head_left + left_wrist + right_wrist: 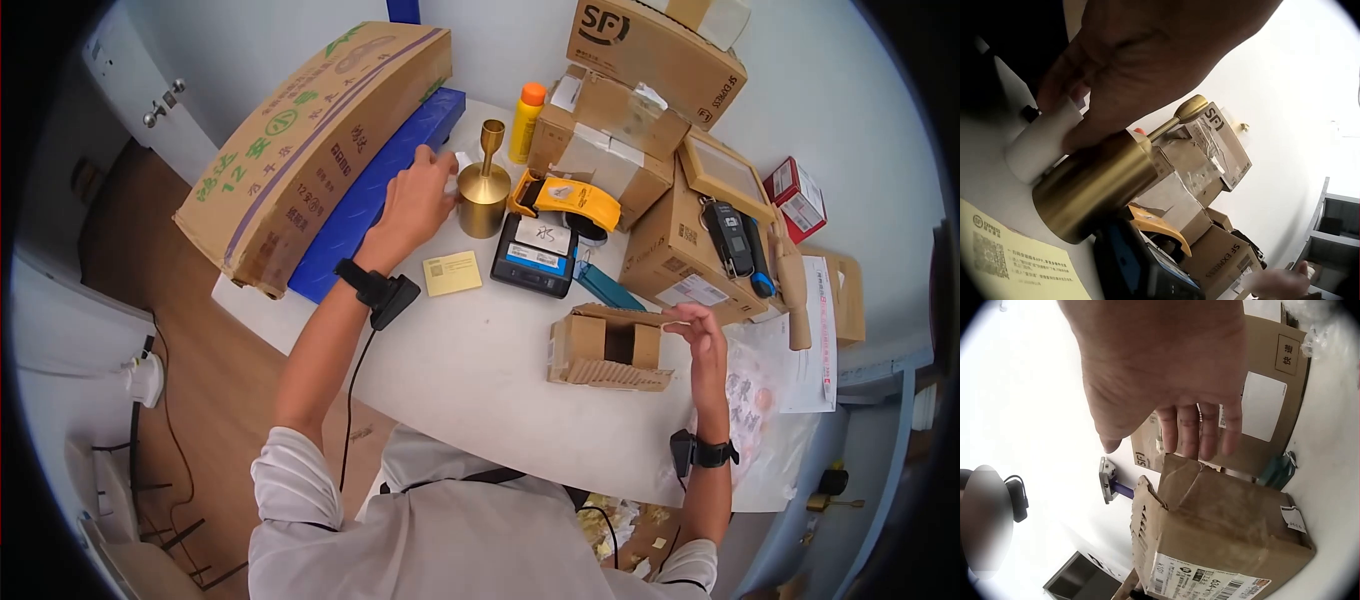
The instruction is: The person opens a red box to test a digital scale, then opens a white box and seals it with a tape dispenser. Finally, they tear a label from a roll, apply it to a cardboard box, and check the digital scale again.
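The left hand [420, 195] reaches to the left side of a brass bell-shaped container [483, 200]. In the left wrist view its fingers and thumb grip a small white cylinder [1044, 140] beside the brass container [1094, 187]. Over at the right, the right hand [703, 350] is raised beside an open small cardboard box [610, 375]. Its fingers look relaxed in the right wrist view, close above the edge of that box [1229, 531]; whether they touch it, I cannot tell. A yellow paper pad [452, 274] lies below the brass container.
A long carton [320, 150] and a blue panel [385, 180] stand at the left. Behind the brass container is an orange-capped yellow bottle [525, 125]. A black device [535, 257], a teal item [608, 287] and stacked cartons [600, 130] occupy the back right; plastic wrap [750, 400] lies at the right edge.
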Motion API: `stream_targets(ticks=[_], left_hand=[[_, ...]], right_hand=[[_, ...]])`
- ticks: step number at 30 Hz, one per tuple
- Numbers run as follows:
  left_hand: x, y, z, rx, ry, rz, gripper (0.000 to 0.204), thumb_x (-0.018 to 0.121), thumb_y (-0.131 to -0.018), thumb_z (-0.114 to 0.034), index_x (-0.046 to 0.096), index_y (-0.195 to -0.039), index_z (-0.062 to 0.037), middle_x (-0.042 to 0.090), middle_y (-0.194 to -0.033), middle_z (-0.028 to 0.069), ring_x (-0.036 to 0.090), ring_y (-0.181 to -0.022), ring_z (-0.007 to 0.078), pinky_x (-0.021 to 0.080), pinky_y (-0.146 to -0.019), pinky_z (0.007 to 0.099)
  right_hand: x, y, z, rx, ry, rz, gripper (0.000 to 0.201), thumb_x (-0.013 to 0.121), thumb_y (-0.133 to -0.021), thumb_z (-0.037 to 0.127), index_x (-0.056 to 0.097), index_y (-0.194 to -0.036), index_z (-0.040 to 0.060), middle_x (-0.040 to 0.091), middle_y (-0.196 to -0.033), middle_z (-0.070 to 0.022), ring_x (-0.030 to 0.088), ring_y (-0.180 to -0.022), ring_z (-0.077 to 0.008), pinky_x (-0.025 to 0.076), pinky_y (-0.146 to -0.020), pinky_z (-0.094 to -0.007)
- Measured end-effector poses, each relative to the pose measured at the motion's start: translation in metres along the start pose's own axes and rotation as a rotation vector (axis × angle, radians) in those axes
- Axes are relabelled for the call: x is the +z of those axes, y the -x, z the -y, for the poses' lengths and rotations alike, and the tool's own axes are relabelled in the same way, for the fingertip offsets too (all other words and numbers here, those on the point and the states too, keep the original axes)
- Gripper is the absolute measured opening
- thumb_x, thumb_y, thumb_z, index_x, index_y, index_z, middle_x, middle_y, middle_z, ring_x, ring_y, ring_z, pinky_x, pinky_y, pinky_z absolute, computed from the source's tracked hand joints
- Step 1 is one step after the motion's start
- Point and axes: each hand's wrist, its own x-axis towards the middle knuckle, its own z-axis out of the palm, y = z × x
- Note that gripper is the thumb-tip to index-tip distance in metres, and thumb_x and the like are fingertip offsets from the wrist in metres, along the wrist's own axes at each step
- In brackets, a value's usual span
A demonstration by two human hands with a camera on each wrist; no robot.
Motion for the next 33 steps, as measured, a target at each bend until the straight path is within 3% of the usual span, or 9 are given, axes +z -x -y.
stream_targets(ticks=[4,8,10,13,19,21,24,28,33], left_hand=[[0.004,0.005,0.002,-0.034,0.005,0.014,0.047,0.08,-0.081,-0.01,0.053,-0.12,-0.0081,0.067,-0.111,0.0169,0.067,-0.096,0.0421,0.054,-0.08,0.0508],[-0.023,0.035,0.001,0.057,0.157,-0.116,0.051,0.08,-0.08,-0.009,0.051,-0.122,-0.006,0.07,-0.112,0.0196,0.067,-0.082,0.0389,0.053,-0.075,0.0437],[-0.063,0.061,-0.021,-0.056,0.331,-0.057,0.053,0.082,-0.078,-0.004,0.052,-0.122,-0.0041,0.071,-0.108,0.0144,0.065,-0.072,0.0192,0.051,-0.067,0.0323],[-0.084,0.082,-0.036,-0.02,0.78,0.159,0.057,0.087,-0.076,-0.002,0.051,-0.12,-0.0059,0.07,-0.106,0.0074,0.065,-0.079,0.0084,0.052,-0.066,0.0228],[-0.071,0.079,-0.086,0.128,1.16,0.433,0.064,0.09,-0.073,0.0,0.049,-0.122,-0.0076,0.068,-0.114,0.0066,0.066,-0.095,0.0086,0.056,-0.07,0.0215],[-0.061,0.075,-0.091,0.137,1.205,0.437,0.066,0.09,-0.074,-0.002,0.05,-0.127,-0.0063,0.068,-0.115,0.0066,0.065,-0.099,0.0097,0.057,-0.073,0.0232],[-0.041,0.072,-0.095,0.121,1.456,0.48,0.075,0.087,-0.082,-0.011,0.047,-0.144,-0.0042,0.064,-0.125,0.0078,0.062,-0.112,0.0127,0.058,-0.087,0.0289],[-0.024,0.091,-0.121,-0.011,1.633,0.647,0.063,0.081,-0.09,-0.019,0.05,-0.143,-0.0029,0.062,-0.133,0.0083,0.061,-0.118,0.0136,0.053,-0.097,0.032],[-0.019,0.095,-0.125,-0.179,1.74,0.504,0.049,0.072,-0.097,-0.019,0.054,-0.139,-0.0009,0.063,-0.133,0.0073,0.06,-0.12,0.0124,0.049,-0.102,0.0307]], right_hand=[[0.002,-0.002,0.002,-0.034,0.072,-0.055,0.074,0.049,-0.1,0.065,0.056,-0.129,-0.0024,0.063,-0.125,-0.0172,0.06,-0.121,-0.0261,0.047,-0.102,-0.0403],[0.003,0.003,0.019,-0.245,0.213,-0.308,0.056,0.063,-0.097,0.048,0.058,-0.125,-0.001,0.064,-0.125,-0.0161,0.06,-0.119,-0.0256,0.046,-0.104,-0.0402],[0.005,0.012,0.034,-0.332,0.277,-0.418,0.05,0.07,-0.095,0.039,0.059,-0.123,-0.0005,0.064,-0.125,-0.0155,0.061,-0.117,-0.0254,0.045,-0.104,-0.04],[0.029,0.014,0.082,-0.379,0.385,-0.114,0.049,0.081,-0.086,0.024,0.059,-0.124,0.001,0.064,-0.124,-0.0145,0.062,-0.115,-0.0275,0.048,-0.099,-0.0404],[0.11,-0.039,0.109,-0.215,0.301,0.106,0.056,0.083,-0.086,0.028,0.059,-0.129,0.001,0.07,-0.107,-0.0157,0.068,-0.1,-0.0266,0.054,-0.086,-0.0372],[0.11,-0.046,0.111,0.134,0.212,0.334,0.062,0.081,-0.09,0.022,0.053,-0.14,-0.0005,0.069,-0.122,-0.0167,0.068,-0.105,-0.0177,0.057,-0.086,-0.0327],[0.115,-0.043,0.096,0.144,-0.141,0.209,0.046,0.077,-0.095,0.019,0.056,-0.13,-0.0029,0.071,-0.113,-0.0115,0.069,-0.091,-0.0121,0.058,-0.075,-0.0261],[0.121,-0.041,0.095,0.264,-0.511,0.086,0.027,0.075,-0.096,0.015,0.062,-0.109,-0.0043,0.071,-0.113,-0.0089,0.068,-0.087,-0.01,0.058,-0.068,-0.0249],[0.115,-0.039,0.084,0.011,-0.053,-0.025,0.025,0.077,-0.095,0.017,0.061,-0.09,-0.0022,0.069,-0.106,-0.0072,0.066,-0.083,-0.0076,0.055,-0.063,-0.0227]])
